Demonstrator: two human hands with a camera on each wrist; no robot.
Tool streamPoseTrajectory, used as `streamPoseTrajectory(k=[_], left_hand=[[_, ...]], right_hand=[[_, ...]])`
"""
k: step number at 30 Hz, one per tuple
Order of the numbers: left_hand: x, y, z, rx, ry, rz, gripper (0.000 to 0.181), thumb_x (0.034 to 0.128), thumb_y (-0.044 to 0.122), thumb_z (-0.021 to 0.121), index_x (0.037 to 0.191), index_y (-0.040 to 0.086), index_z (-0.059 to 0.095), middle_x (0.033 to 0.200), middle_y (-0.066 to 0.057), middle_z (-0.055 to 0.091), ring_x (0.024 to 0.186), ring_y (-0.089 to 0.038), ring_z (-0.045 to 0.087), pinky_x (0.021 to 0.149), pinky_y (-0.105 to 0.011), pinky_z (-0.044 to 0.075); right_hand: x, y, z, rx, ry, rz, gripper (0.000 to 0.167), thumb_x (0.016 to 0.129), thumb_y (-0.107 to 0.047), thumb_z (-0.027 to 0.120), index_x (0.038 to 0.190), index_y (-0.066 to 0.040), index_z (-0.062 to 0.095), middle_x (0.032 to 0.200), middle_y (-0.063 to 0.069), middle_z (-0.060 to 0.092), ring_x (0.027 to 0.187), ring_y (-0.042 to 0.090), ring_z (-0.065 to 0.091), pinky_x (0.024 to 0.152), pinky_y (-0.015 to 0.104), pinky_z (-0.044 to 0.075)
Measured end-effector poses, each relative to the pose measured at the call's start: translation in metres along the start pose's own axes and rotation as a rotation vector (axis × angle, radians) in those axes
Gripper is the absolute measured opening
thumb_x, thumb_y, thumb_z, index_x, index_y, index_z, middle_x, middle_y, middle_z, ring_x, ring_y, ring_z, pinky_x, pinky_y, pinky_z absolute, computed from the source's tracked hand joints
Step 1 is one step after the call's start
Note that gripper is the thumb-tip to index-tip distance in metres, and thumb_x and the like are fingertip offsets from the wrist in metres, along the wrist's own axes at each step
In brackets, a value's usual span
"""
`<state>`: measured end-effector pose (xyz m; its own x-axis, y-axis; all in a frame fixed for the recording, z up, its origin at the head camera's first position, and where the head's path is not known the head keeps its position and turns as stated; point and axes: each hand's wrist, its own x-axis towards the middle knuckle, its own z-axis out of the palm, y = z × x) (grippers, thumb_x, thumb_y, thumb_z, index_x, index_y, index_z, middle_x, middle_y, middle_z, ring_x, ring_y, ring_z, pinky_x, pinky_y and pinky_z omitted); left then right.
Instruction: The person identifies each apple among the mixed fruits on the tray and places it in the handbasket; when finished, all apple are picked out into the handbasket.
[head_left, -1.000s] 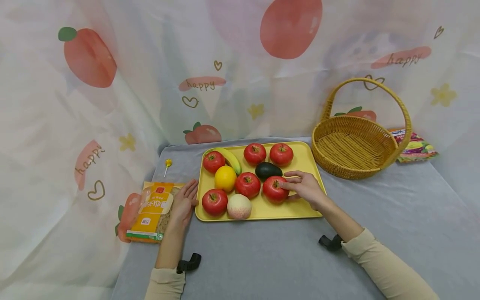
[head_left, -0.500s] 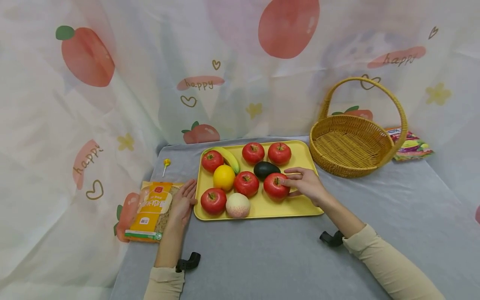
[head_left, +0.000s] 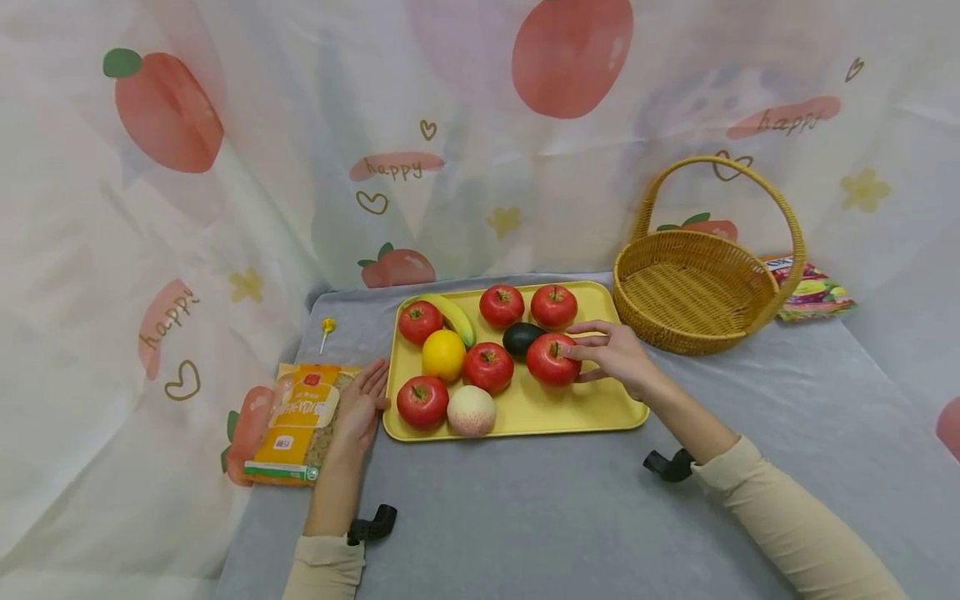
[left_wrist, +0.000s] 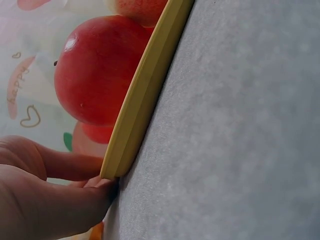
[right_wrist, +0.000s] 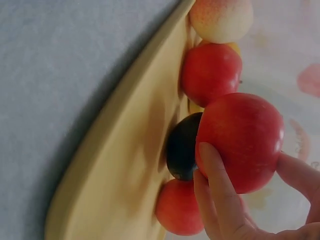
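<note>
In the head view my right hand [head_left: 618, 360] holds a red apple [head_left: 553, 359] by its right side. From the right wrist, that apple [right_wrist: 242, 142] appears raised off the yellow tray [right_wrist: 117, 150], with fingers on one side and the thumb on the other. Beside the held apple lies a dark avocado [head_left: 522, 340]. My left hand [head_left: 358, 410] rests against the tray's left edge, fingers extended. The left wrist view shows its digits touching the tray corner [left_wrist: 127, 132] near another red apple [left_wrist: 100, 70].
More red apples [head_left: 502, 307], a banana [head_left: 453, 317], a yellow round fruit [head_left: 443, 356] and a peach [head_left: 472, 411] lie on the tray. A wicker basket [head_left: 693, 287] stands right, before a colourful packet [head_left: 816, 290]. An orange food bag [head_left: 300, 421] and lollipop [head_left: 327, 333] are left.
My right hand has moved up slightly with the apple, which has risen from the tray. The left hand stays at the tray edge. The whole view has shifted slightly left.
</note>
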<state>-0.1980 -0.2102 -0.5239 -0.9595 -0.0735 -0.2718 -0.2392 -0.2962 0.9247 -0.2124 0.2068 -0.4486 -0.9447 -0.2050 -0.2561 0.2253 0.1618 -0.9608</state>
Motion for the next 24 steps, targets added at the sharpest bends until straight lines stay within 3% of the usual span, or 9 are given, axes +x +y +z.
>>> streamPoseTrajectory(k=[5,14,24], left_hand=[[0.0,0.001,0.0,0.001,0.0,-0.002,0.092,0.077,-0.033,0.034,0.162,0.0,0.029,0.167,-0.018,0.032,0.155,-0.026,0.031,0.126,-0.036,0.024],[0.002,0.0,0.002,-0.028,-0.005,-0.004,0.091,0.0769,-0.034,0.034,0.162,-0.002,0.029,0.166,-0.019,0.033,0.155,-0.027,0.031,0.126,-0.037,0.024],[0.003,0.001,-0.003,-0.024,0.007,-0.023,0.09,0.0789,-0.033,0.035,0.162,-0.001,0.029,0.167,-0.019,0.032,0.155,-0.027,0.031,0.126,-0.038,0.025]], right_hand=[[-0.003,-0.007,-0.005,-0.002,0.0,-0.002,0.062,0.095,-0.017,0.077,0.146,0.005,0.051,0.133,0.025,0.066,0.1,0.017,0.071,0.09,0.063,0.057],[-0.005,-0.018,-0.019,0.0,0.013,0.001,0.064,0.096,-0.021,0.076,0.147,0.004,0.048,0.144,0.028,0.055,0.104,0.017,0.071,0.092,0.062,0.056],[-0.006,-0.032,-0.033,-0.015,0.011,-0.015,0.065,0.098,-0.023,0.073,0.15,0.003,0.045,0.143,0.026,0.052,0.103,0.015,0.07,0.085,0.05,0.062]])
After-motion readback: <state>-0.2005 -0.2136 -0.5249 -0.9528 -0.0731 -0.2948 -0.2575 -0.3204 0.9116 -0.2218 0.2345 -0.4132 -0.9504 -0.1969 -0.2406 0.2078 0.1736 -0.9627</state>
